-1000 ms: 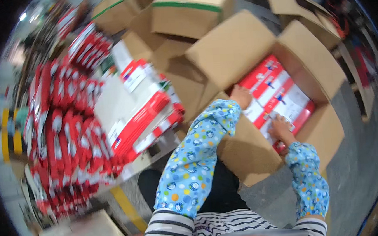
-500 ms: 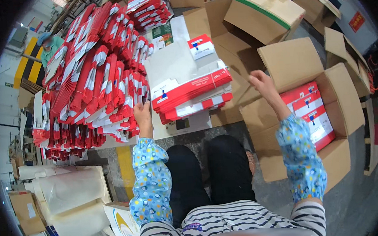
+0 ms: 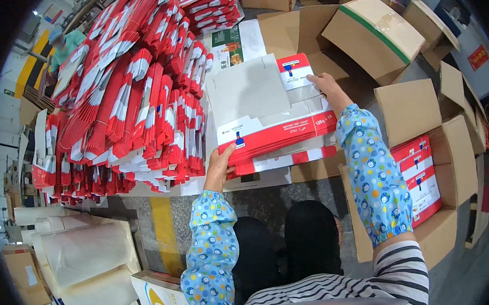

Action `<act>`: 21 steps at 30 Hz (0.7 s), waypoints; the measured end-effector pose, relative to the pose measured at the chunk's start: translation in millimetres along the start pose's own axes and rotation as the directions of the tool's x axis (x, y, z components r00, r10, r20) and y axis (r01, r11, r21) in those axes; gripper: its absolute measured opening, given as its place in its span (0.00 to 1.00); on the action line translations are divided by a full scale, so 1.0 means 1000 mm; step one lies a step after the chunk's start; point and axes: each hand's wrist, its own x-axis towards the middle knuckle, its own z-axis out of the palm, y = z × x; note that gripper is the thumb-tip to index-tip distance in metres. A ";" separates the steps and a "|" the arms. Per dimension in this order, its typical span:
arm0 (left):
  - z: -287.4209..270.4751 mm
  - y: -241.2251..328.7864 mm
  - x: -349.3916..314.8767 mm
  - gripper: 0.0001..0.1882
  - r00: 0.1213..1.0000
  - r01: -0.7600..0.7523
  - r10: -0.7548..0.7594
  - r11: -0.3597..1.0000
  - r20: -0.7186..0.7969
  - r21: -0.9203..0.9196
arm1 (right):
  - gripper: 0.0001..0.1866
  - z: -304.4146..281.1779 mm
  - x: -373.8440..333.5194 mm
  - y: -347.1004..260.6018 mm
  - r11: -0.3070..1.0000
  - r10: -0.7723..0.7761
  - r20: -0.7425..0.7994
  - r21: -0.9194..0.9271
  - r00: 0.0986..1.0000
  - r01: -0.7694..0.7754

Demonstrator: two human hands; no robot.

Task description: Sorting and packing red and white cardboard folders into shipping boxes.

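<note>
In front of me lies a stack of flattened red-and-white cartons (image 3: 280,132), the top one with its grey inner side partly showing. My left hand (image 3: 219,167) is closed on the near left corner of the upper cartons, thumb on top. At the right side, my right hand (image 3: 330,91) pinches the edge beside a small red-and-white panel (image 3: 295,71); its lower fingers are partly hidden. How many cartons lie between my fingers cannot be made out.
Bundled flattened cartons (image 3: 133,98) are heaped high on the left. An open cardboard box (image 3: 457,154) on the right holds packed red-and-white cartons (image 3: 419,177). More cardboard boxes (image 3: 369,36) stand behind. Plastic-covered rolls (image 3: 90,251) are at lower left. A person (image 3: 67,45) is at far left.
Both hands have come onto the carton stack: the left now holds its near left corner, the right has moved in from beside the open box to its right edge. The whole view has shifted.
</note>
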 end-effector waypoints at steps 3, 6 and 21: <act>-0.007 -0.005 0.001 0.33 0.999 -0.029 0.030 0.999 0.036 -0.040 | 0.39 0.006 -0.022 -0.029 0.998 0.064 0.021 -0.013 0.998 -0.063; -0.003 -0.012 0.008 0.31 0.996 -0.072 0.080 0.983 0.040 -0.168 | 0.39 0.007 -0.027 -0.037 0.989 0.137 -0.011 -0.052 0.990 -0.137; 0.008 -0.024 0.013 0.30 0.992 -0.084 0.114 0.908 0.048 -0.411 | 0.34 -0.008 -0.006 -0.037 0.974 -0.071 0.249 0.228 0.966 0.013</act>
